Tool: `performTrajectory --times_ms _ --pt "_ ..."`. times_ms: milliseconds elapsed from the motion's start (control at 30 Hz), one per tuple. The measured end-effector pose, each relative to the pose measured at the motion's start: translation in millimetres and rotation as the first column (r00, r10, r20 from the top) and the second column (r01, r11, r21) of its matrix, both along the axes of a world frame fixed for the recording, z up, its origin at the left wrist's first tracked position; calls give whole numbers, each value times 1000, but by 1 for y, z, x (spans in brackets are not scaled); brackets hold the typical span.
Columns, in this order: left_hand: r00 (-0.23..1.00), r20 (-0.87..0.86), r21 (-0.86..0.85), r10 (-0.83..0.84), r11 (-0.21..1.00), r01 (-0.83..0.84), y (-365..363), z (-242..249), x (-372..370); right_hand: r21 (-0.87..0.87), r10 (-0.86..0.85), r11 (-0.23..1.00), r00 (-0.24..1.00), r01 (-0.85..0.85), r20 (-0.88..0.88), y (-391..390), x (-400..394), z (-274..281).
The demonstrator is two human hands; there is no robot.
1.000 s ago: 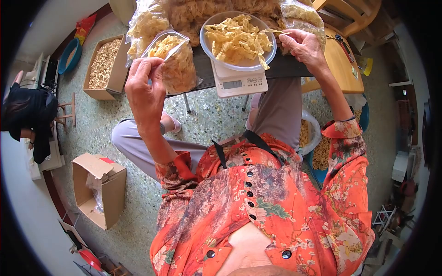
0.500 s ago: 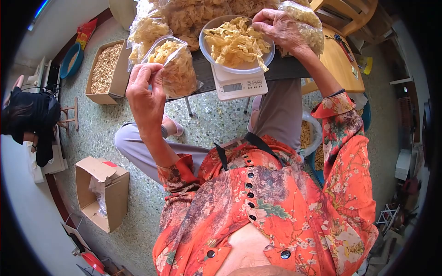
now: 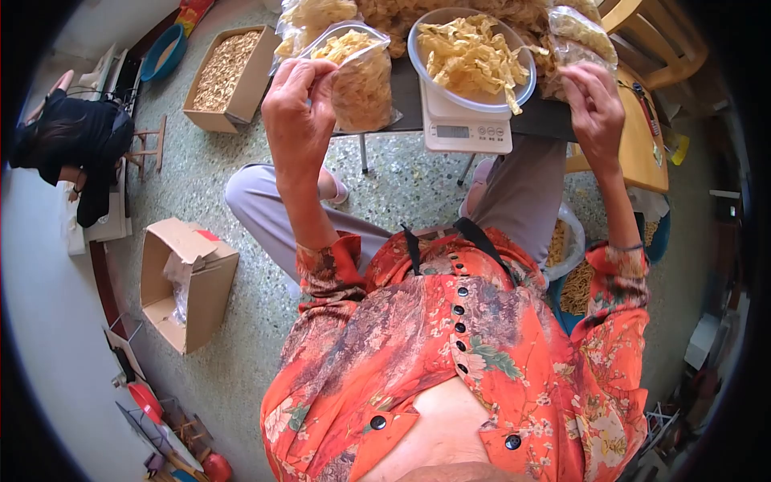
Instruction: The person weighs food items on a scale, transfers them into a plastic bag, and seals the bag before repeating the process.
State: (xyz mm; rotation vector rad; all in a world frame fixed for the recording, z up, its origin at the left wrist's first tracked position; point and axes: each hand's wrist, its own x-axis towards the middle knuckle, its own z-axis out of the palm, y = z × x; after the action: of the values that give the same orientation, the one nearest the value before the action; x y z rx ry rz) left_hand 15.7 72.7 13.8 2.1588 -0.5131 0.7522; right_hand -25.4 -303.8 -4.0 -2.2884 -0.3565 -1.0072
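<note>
My left hand (image 3: 301,112) pinches the rim of a clear plastic bag (image 3: 363,92), which stands with its mouth open and is filled with pale yellow dried strips. To the right, a translucent plastic bowl (image 3: 472,95) heaped with dried yellow strips (image 3: 470,52) rests on a white kitchen scale (image 3: 466,132). The scale's display digits are too blurred to read. Beyond the bowl's right side, my right hand (image 3: 596,108) is raised with its fingers curled together. Whether anything is between those fingertips I cannot make out.
Filled plastic bags (image 3: 582,36) crowd the dark table (image 3: 546,119). A wooden chair (image 3: 642,136) stands at right. On the floor are a carton of dried pieces (image 3: 221,76), an opened cardboard box (image 3: 213,297) and blue basins. Another person (image 3: 68,140) is at far left.
My right hand has moved off the strips at the bowl's rim, to the right and toward me. My left hand keeps its grip on the bag. The whole view has shifted.
</note>
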Motion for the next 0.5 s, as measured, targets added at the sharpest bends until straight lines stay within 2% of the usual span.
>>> performTrajectory --times_ms 67,100,133,233,267,300,367,400,433,467,500 --pt "999 43 -33 2 999 0 1 -2 3 62 -76 995 990 84 -120 -12 -31 -16" --pt "995 96 -77 2 997 5 1 -3 4 26 -96 995 991 99 -93 -21 -45 -24" --pt "997 69 -131 26 991 -16 -1 -1 3 -5 -113 994 991 113 -67 -30 -58 -35" --pt "996 86 -143 39 989 -26 3 -3 8 43 -262 957 916 288 -305 -71 -111 -90" --pt "992 125 -1 7 1000 -7 12 -6 12 77 -294 935 879 346 -376 -92 -130 -120" --pt "992 123 7 1 1000 -2 14 -5 11 187 -299 889 839 418 -456 -112 -150 -154" --pt "998 20 6 61 998 -62 14 -2 10 310 -289 701 653 643 -700 -148 -194 -212" --pt "997 64 76 54 995 -58 19 -3 14 281 -295 682 605 675 -740 -162 -216 -242" --pt "994 -100 -45 38 998 -42 18 -3 9 236 -316 649 538 724 -781 -177 -240 -264" --pt "998 52 152 20 988 -28 31 -15 19 337 -243 553 534 762 -810 -178 -263 -279" --pt "995 -87 35 -40 998 43 39 -21 24 428 -178 435 541 792 -822 -174 -278 -291"
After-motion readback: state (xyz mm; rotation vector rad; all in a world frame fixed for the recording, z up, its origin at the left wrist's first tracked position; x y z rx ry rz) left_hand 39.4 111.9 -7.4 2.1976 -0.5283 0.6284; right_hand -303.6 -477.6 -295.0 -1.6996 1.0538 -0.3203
